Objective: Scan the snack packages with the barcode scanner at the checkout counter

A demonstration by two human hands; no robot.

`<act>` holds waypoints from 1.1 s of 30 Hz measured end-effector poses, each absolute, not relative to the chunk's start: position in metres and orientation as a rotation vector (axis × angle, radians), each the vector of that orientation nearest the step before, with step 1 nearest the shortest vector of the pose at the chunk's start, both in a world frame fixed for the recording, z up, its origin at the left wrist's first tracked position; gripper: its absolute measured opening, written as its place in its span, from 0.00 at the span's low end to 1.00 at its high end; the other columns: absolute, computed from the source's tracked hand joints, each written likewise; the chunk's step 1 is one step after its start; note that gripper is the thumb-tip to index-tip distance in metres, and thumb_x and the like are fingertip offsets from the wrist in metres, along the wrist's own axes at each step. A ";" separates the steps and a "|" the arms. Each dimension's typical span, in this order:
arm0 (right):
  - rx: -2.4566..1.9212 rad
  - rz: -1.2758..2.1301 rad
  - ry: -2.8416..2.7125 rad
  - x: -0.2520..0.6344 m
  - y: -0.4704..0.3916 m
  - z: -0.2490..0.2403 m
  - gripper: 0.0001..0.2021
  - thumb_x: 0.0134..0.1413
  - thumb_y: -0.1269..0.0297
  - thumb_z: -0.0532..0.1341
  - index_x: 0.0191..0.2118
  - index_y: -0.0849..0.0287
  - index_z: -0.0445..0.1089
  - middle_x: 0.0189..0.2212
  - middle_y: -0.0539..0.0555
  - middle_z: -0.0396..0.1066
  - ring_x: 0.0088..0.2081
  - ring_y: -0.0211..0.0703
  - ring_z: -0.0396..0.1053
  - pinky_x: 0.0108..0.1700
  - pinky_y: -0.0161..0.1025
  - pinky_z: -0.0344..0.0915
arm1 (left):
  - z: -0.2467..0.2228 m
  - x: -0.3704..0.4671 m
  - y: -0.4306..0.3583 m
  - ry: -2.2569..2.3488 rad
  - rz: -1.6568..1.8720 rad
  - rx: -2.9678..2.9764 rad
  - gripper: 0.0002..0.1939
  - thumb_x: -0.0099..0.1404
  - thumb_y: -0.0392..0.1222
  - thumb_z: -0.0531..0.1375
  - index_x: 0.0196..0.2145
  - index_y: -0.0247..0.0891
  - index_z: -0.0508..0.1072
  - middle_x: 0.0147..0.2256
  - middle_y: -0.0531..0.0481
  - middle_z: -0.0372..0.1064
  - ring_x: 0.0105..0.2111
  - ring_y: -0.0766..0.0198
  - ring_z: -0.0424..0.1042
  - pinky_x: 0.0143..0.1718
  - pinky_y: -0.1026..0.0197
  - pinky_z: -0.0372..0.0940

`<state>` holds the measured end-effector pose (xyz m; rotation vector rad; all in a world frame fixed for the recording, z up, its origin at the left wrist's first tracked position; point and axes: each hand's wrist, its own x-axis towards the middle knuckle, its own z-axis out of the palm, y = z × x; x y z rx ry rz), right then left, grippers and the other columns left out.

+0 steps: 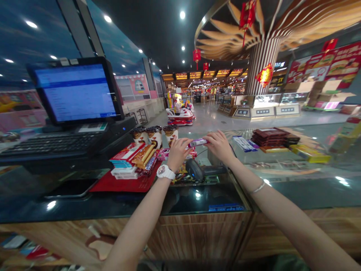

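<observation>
Between my two hands, above the glass counter, is a small purple packet [197, 142] with a barcode label facing me. My left hand [178, 153] pinches its left end, and my right hand [220, 147] grips its right end. Below them a black barcode scanner [195, 170] lies on the counter, its handle pointing right. Left of my left hand, a red mat [124, 185] bears stacked boxes [126, 156], gold-wrapped snack bars [144, 156] and other packets. Three dark-lidded cups [154, 136] stand behind these.
A monitor [77, 92] and black keyboard [53, 145] stand at the left, with a dark phone or tablet [70, 187] lying in front. To the right lie brown packets [269, 140], purple-white packets [244, 143] and a yellow box [310, 153]. The glass counter's front edge [197, 213] runs below my forearms.
</observation>
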<state>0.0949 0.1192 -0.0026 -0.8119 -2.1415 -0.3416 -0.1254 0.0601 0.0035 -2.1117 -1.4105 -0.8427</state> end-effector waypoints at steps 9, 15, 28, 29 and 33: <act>-0.797 -0.301 -2.129 0.095 0.119 -0.008 0.15 0.61 0.63 0.58 0.52 0.51 0.71 0.48 0.56 0.72 0.53 0.51 0.67 0.67 0.57 0.48 | 0.005 -0.122 0.053 -1.410 -0.866 -2.114 0.15 0.69 0.41 0.56 0.53 0.44 0.72 0.49 0.47 0.73 0.51 0.57 0.70 0.67 0.44 0.49; -0.738 -0.156 -2.026 0.096 0.111 0.002 0.24 0.59 0.61 0.60 0.61 0.55 0.62 0.55 0.60 0.68 0.58 0.55 0.64 0.61 0.55 0.59 | 0.006 -0.128 0.057 -1.402 -0.888 -2.071 0.15 0.70 0.41 0.56 0.52 0.45 0.72 0.48 0.48 0.74 0.51 0.58 0.70 0.66 0.44 0.51; -0.515 0.450 -2.690 0.111 0.086 -0.020 0.36 0.45 0.52 0.72 0.59 0.60 0.65 0.55 0.62 0.70 0.55 0.53 0.69 0.57 0.47 0.66 | 0.002 -0.130 0.060 -1.407 -0.853 -2.088 0.15 0.69 0.41 0.58 0.53 0.45 0.72 0.49 0.48 0.73 0.51 0.58 0.70 0.68 0.45 0.48; -0.533 0.442 -2.699 0.110 0.085 -0.023 0.34 0.46 0.53 0.72 0.58 0.60 0.66 0.53 0.61 0.71 0.54 0.53 0.69 0.56 0.46 0.66 | 0.002 -0.130 0.060 -1.408 -0.855 -2.088 0.15 0.69 0.41 0.57 0.53 0.45 0.72 0.49 0.48 0.74 0.51 0.58 0.70 0.68 0.45 0.48; -0.578 0.395 -2.693 0.105 0.080 -0.030 0.27 0.49 0.59 0.70 0.55 0.59 0.68 0.50 0.59 0.71 0.51 0.51 0.70 0.54 0.46 0.67 | 0.000 -0.131 0.062 -1.409 -0.861 -2.084 0.15 0.69 0.41 0.57 0.52 0.44 0.73 0.48 0.48 0.74 0.50 0.59 0.71 0.68 0.46 0.48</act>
